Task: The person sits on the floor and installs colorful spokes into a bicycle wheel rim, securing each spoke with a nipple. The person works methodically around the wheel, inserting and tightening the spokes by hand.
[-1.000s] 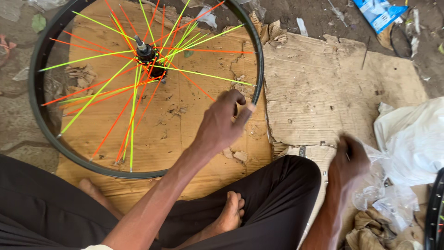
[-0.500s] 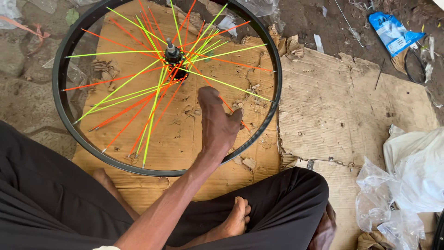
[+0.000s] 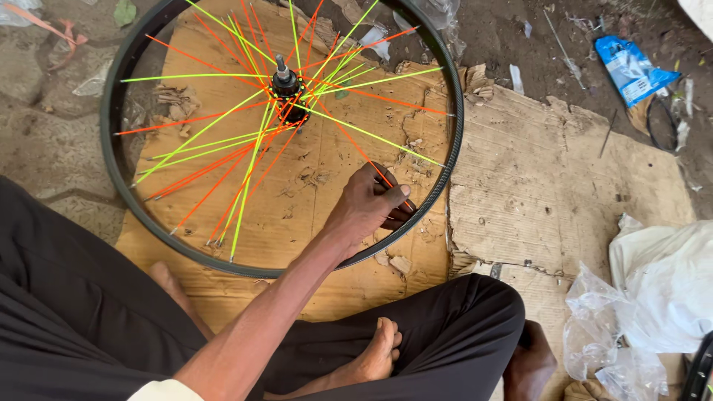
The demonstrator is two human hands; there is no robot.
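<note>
- Head view, looking down: a dirt and concrete floor strewn with scraps, where flattened sheets of brown cardboard serve as the work surface.
- A bicycle wheel lies flat on the cardboard in the upper left of the frame, its black rim a full circle and its axle pointing up toward the camera.
- Neon yellow-green and orange spokes fan out from the black hub, which sits above the middle of the rim; several spokes end short of the rim or cross loosely.
- The person sits cross-legged in dark trousers, a bare foot tucked between the knees, just below the wheel.
- The left arm reaches forward and up from the lower left; the left hand rests inside the rim at its lower right, fingers curled narrowly around an orange spoke that runs from the hub toward that edge.
- The right hand is down beside the right knee at the lower edge of the frame, largely hidden; whether its fingers are spread or closed cannot be told.
- Clear and white plastic bags lie crumpled at the right, well apart from the wheel.
- A blue plastic packet lies on the dirt at the upper right.
</note>
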